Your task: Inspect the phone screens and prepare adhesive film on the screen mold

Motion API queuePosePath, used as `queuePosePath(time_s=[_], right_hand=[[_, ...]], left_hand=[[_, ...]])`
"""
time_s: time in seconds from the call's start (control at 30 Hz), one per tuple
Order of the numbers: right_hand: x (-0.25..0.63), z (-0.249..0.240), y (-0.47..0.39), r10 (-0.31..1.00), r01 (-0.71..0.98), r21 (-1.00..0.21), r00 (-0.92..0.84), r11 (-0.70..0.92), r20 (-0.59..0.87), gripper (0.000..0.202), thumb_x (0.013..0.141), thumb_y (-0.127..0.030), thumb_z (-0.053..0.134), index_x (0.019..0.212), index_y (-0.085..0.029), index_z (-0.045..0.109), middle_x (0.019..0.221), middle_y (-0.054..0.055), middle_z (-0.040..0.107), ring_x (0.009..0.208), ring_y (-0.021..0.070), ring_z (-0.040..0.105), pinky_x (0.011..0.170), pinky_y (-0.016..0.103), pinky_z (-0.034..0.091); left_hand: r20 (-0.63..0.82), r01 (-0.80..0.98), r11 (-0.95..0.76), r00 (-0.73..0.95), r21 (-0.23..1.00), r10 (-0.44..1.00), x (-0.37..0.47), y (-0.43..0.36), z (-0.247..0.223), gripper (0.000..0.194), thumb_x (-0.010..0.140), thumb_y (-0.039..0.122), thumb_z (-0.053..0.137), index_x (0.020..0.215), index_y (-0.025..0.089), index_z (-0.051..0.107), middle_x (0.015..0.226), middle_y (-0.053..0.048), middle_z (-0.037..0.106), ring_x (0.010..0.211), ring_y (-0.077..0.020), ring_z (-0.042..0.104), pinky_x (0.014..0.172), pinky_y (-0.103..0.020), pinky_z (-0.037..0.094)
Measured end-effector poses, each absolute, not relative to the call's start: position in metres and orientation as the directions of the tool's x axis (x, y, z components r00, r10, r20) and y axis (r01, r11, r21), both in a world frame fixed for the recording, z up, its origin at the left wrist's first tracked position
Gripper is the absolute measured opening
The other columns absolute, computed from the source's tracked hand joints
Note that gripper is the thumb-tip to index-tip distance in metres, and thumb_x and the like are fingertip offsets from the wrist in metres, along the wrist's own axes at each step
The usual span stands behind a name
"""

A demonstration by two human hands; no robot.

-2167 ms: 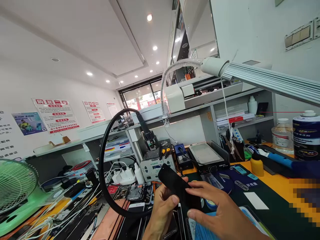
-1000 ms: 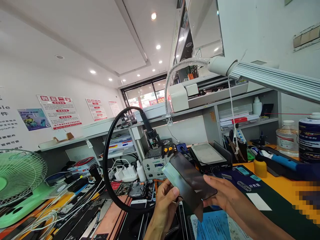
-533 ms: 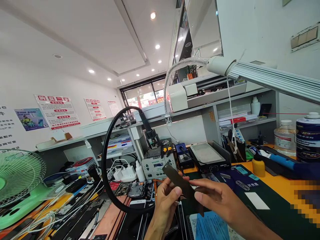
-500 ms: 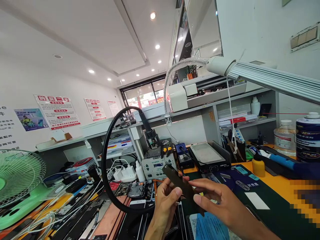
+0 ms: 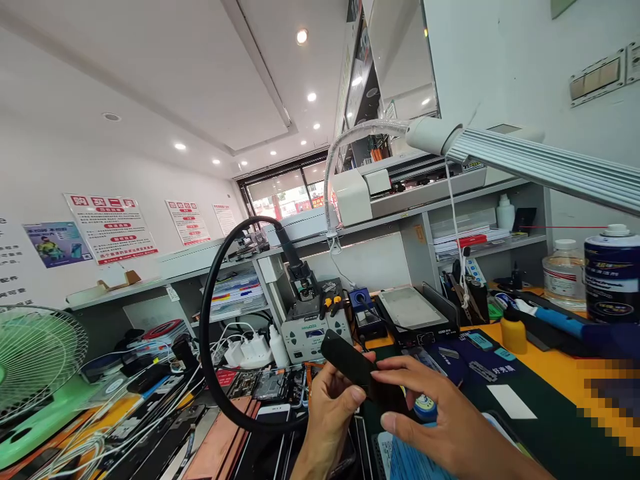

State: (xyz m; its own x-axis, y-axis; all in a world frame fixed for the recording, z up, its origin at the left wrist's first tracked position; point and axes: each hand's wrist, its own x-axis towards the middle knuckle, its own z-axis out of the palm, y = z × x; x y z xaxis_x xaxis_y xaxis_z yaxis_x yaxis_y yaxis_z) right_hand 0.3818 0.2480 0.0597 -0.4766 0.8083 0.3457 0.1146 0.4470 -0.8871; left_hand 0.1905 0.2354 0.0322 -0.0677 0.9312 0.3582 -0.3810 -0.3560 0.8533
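- Mat (image 5: 555, 427): plain dark green.
- Held slab (image 5: 347, 357): plain black, at the mat's left side.
- Card (image 5: 511, 401): plain white, on the mat.
- Sheet (image 5: 413, 463): bright blue with dark printed lines, at the mat's near left.
- Pad (image 5: 469, 353): deep navy with white characters, at the mat's far edge.
- Tabletop (image 5: 557, 370): orange-yellow, right of the mat.
- Small bottle (image 5: 513, 335): mustard yellow, beyond the mat.
- Can (image 5: 613, 267): navy with white lettering, beyond the mat to its right.
- Plates (image 5: 215, 443): pinkish copper, left of the mat.
- Fan (image 5: 45, 400): mint green, far left of the mat.
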Motion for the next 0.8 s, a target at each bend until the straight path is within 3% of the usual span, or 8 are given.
queuePosePath(time_s=[0.23, 0.37, 0.53, 0.63, 0.7, 0.8], right_hand=[[0.383, 0.062, 0.246, 0.823, 0.155, -0.882, -0.459, 0.445, 0.334, 0.041, 0.076, -0.047, 0.070, 0.114, -0.034, 0.072, 0.128, 0.006, 0.060, 0.088, 0.0254, 0.064, 0.072, 0.035, 0.053], [0.379, 0.058, 0.248, 0.826, 0.206, -0.841, -0.404, 0.500, 0.392, 0.039, 0.075, -0.043, 0.072, 0.113, -0.033, 0.073, 0.125, 0.006, 0.061, 0.099, 0.0286, 0.063, 0.081, 0.036, 0.054], [0.373, 0.036, 0.260, 0.734, 0.364, -0.643, -0.427, 0.674, 0.528, 0.044, 0.083, -0.041, 0.064, 0.124, -0.025, 0.067, 0.130, 0.015, 0.054, 0.120, 0.0359, 0.052, 0.092, 0.043, 0.052], [0.373, 0.027, 0.263, 0.696, 0.386, -0.582, -0.461, 0.716, 0.550, 0.048, 0.083, -0.042, 0.065, 0.129, -0.028, 0.063, 0.133, 0.015, 0.052, 0.123, 0.0373, 0.050, 0.094, 0.047, 0.050], [0.374, 0.028, 0.262, 0.720, 0.360, -0.632, -0.459, 0.686, 0.521, 0.059, 0.080, -0.044, 0.069, 0.136, -0.030, 0.055, 0.134, 0.013, 0.051, 0.121, 0.0368, 0.052, 0.092, 0.046, 0.051], [0.376, 0.040, 0.259, 0.817, 0.231, -0.827, -0.430, 0.512, 0.386, 0.066, 0.082, -0.049, 0.067, 0.141, -0.028, 0.047, 0.131, 0.011, 0.055, 0.117, 0.0318, 0.055, 0.090, 0.039, 0.051]], left_hand=[[0.334, -0.409, -0.336, -0.080, 0.849, 0.939, 0.194, 0.231, 0.038, 0.060, 0.059, 0.038, 0.088, 0.111, 0.016, 0.071, 0.112, -0.016, 0.073, 0.114, -0.0372, 0.060, 0.101, -0.048, 0.041], [0.280, -0.437, -0.283, -0.071, 0.854, 0.957, 0.197, 0.227, 0.043, 0.047, 0.063, 0.037, 0.084, 0.103, 0.015, 0.074, 0.103, -0.015, 0.074, 0.108, -0.0352, 0.063, 0.098, -0.047, 0.043], [0.182, -0.451, -0.211, -0.107, 0.867, 0.977, 0.196, 0.230, 0.042, 0.021, 0.074, 0.032, 0.079, 0.084, 0.014, 0.074, 0.082, -0.009, 0.073, 0.086, -0.0247, 0.068, 0.086, -0.039, 0.048], [0.151, -0.456, -0.201, -0.143, 0.867, 0.978, 0.193, 0.234, 0.038, 0.022, 0.076, 0.033, 0.078, 0.068, 0.015, 0.068, 0.065, -0.002, 0.067, 0.071, -0.0177, 0.064, 0.077, -0.032, 0.047], [0.149, -0.462, -0.200, -0.145, 0.864, 0.978, 0.190, 0.234, 0.038, 0.024, 0.078, 0.032, 0.077, 0.064, 0.016, 0.066, 0.063, 0.000, 0.065, 0.067, -0.0146, 0.061, 0.072, -0.028, 0.045], [0.164, -0.455, -0.188, -0.092, 0.870, 0.982, 0.186, 0.232, 0.040, 0.017, 0.081, 0.028, 0.075, 0.070, 0.015, 0.069, 0.069, -0.001, 0.068, 0.070, -0.0148, 0.062, 0.070, -0.026, 0.045]])
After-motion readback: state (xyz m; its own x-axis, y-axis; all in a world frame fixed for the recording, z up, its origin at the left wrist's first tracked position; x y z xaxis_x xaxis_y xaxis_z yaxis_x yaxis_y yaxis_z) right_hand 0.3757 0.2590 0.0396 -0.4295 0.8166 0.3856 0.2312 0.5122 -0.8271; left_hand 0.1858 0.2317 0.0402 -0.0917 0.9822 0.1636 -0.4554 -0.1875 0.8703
